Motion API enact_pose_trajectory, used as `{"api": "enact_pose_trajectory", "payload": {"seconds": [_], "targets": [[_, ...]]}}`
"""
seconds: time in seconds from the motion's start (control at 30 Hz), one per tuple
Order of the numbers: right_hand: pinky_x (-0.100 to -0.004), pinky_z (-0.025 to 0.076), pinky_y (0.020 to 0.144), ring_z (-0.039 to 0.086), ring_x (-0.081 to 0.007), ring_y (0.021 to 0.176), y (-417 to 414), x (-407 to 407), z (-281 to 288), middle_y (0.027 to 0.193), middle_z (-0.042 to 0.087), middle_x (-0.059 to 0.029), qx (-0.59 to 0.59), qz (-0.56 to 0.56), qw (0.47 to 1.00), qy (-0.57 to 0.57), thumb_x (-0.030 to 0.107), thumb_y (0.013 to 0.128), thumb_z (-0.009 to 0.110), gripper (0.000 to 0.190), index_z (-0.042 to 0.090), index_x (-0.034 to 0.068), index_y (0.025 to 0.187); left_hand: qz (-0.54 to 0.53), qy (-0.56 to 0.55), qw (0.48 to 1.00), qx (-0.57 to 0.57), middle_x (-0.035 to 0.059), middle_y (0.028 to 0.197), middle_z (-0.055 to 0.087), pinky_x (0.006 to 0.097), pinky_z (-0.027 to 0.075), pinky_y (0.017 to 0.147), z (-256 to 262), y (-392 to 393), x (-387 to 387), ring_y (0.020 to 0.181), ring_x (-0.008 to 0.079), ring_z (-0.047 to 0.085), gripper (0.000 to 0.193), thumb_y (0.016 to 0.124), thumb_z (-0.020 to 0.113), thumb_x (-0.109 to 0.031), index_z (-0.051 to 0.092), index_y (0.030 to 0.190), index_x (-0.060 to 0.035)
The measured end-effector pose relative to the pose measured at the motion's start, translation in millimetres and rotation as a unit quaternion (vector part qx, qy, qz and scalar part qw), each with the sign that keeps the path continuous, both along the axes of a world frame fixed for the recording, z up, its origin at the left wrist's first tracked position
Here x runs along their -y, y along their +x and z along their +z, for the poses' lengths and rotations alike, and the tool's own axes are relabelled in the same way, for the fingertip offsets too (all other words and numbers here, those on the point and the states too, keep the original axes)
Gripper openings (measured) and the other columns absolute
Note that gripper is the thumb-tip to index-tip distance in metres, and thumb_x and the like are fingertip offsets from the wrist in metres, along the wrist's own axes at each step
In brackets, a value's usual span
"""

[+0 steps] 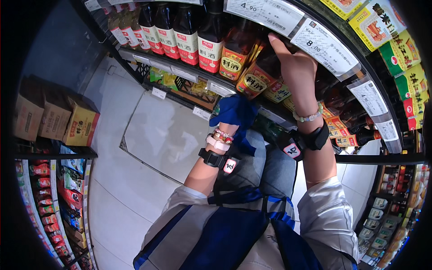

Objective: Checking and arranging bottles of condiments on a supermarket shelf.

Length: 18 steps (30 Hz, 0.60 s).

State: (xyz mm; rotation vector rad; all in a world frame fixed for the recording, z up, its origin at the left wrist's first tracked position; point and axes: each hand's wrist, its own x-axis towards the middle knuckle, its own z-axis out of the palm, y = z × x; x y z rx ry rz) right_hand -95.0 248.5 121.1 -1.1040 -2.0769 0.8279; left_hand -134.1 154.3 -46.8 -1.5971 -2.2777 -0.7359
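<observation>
A blue cloth (238,109) is bunched over my left hand (230,127), which grips it and is mostly covered by it. The cloth lies close to the front edge of a shelf of bottles. My right hand (297,67) reaches in under the price-tag rail, around the upper part of a dark cooking wine bottle (254,81). This bottle leans out of line with its neighbours, its label facing me. One finger stretches up and left; the others are partly hidden. Beside it stands another cooking wine bottle (233,62) with a yellow label.
Several red-and-white labelled bottles (210,50) line the shelf to the left. The price-tag rail (324,49) curves above my right hand. A lower shelf holds bagged goods (202,88). Cardboard cartons (79,118) sit on the left, beyond the tiled floor (158,135). Another goods rack (50,202) stands behind left.
</observation>
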Motion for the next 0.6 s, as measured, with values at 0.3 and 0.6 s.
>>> {"api": "enact_pose_trajectory", "payload": {"seconds": [0.3, 0.6], "targets": [[-0.0343, 0.041, 0.077, 0.055, -0.0310, 0.085, -12, -9, -19, 0.092, 0.061, -0.0131, -0.023, 0.056, 0.962, 0.266, 0.035, 0.071, 0.067, 0.041, 0.060, 0.003, 0.097, -0.147, 0.250, 0.539, 0.791, 0.0077, 0.060, 0.056, 0.0279, 0.043, 0.049, -10, 14, 19, 0.057, 0.0203, 0.057, 0.007, 0.072, 0.057, -0.012, 0.057, 0.070, -0.0055], [-0.0366, 0.044, 0.069, 0.056, -0.0267, 0.082, -23, -24, -36, 0.092, 0.058, -0.0101, -0.008, 0.096, 0.895, 0.436, 0.018, 0.079, 0.054, 0.025, 0.061, 0.029, 0.100, -0.083, 0.167, 0.924, 0.335, 0.0080, 0.071, 0.061, 0.0271, 0.045, 0.053, -40, 29, 52, 0.062, 0.0201, 0.059, 0.013, 0.072, 0.057, -0.013, 0.061, 0.078, -0.0034]]}}
